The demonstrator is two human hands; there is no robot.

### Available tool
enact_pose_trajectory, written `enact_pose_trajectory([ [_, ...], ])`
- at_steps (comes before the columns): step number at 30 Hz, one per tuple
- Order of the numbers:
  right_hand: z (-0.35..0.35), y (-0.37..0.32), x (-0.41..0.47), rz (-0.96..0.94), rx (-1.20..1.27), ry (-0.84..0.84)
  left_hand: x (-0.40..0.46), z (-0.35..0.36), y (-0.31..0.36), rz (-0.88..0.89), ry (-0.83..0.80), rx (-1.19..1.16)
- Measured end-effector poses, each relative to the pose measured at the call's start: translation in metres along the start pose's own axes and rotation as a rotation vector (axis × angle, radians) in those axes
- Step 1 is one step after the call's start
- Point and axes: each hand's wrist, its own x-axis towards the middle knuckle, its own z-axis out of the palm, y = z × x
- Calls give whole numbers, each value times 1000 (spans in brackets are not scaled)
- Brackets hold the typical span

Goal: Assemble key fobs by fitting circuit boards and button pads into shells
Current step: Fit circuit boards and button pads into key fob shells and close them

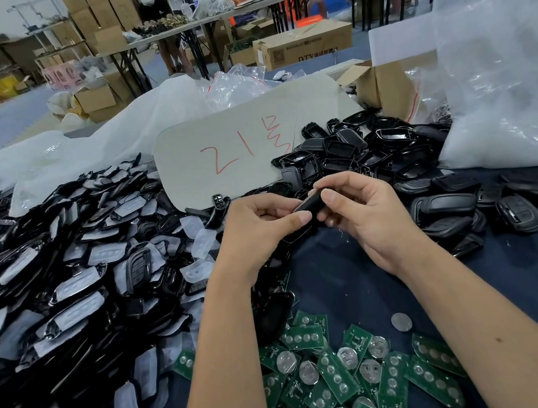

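Note:
Both hands meet above the dark table and hold one black key fob shell (312,205) between them. My left hand (259,227) pinches its near end with thumb and curled fingers. My right hand (362,215) grips the far end, thumb on top. Green circuit boards (337,377) with round battery holders lie in a heap near the front edge, under my forearms. A large pile of black shells fitted with translucent button pads (66,294) covers the left. Loose translucent pads (196,238) lie beside my left wrist. Empty black shell halves (374,151) are heaped behind my hands.
Finished-looking black fobs (458,208) lie to the right. A coin cell (401,321) sits on the dark cloth. A pale board with red writing (236,153) lies behind the hands. Clear plastic bags (500,67) rise at the right, a cardboard box (382,84) behind.

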Motion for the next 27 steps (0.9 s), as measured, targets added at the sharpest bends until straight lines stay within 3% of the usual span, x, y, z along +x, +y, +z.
enact_pose_trajectory([
  [7,0,2,0,38,37,-73,3,-4,-2,94,92,86],
  [27,7,-1,-1,-125,-434,-19,0,8,2,182,44,203],
])
